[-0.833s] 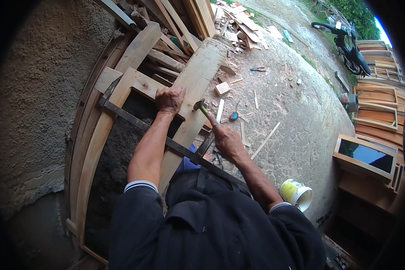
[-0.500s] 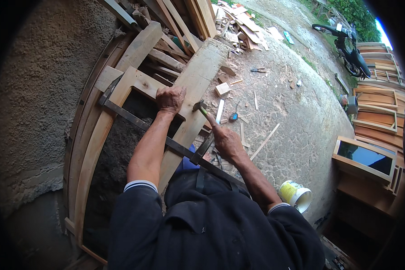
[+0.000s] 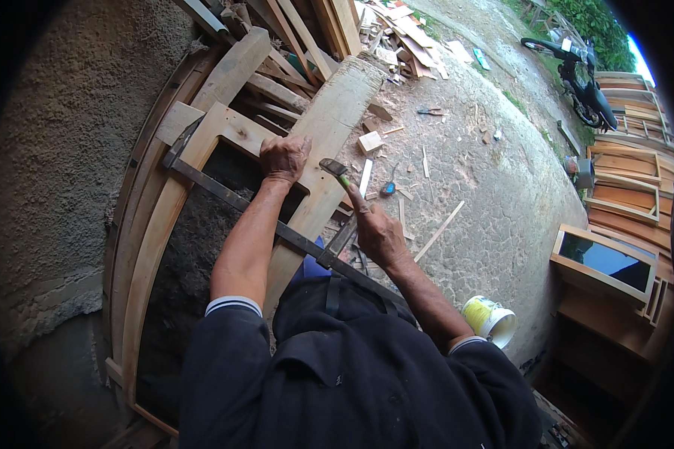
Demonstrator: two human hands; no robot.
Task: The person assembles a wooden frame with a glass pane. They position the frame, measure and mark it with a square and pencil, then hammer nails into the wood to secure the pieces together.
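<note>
At left, wooden frame (image 3: 153, 232): members look already joined; dark bar clamp (image 3: 236, 200) in place across it. Left hand (image 3: 285, 159) clenched at the frame's end, beside the wide board (image 3: 338, 105); contents, if any, hidden. Hammer (image 3: 332, 165) head over that board, contact unclear; right hand (image 3: 380, 230) grips its handle. Amount of hammering left: cannot tell.

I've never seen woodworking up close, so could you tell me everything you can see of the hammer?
The hammer has a dark, metallic-looking head and a slim handle with a green stretch near the head; the handle's material is unclear. The right hand grips it, partly hiding the handle. It slants, head toward the picture's upper left, over a wide pale board. Whether the head touches the wood cannot be told.
</note>
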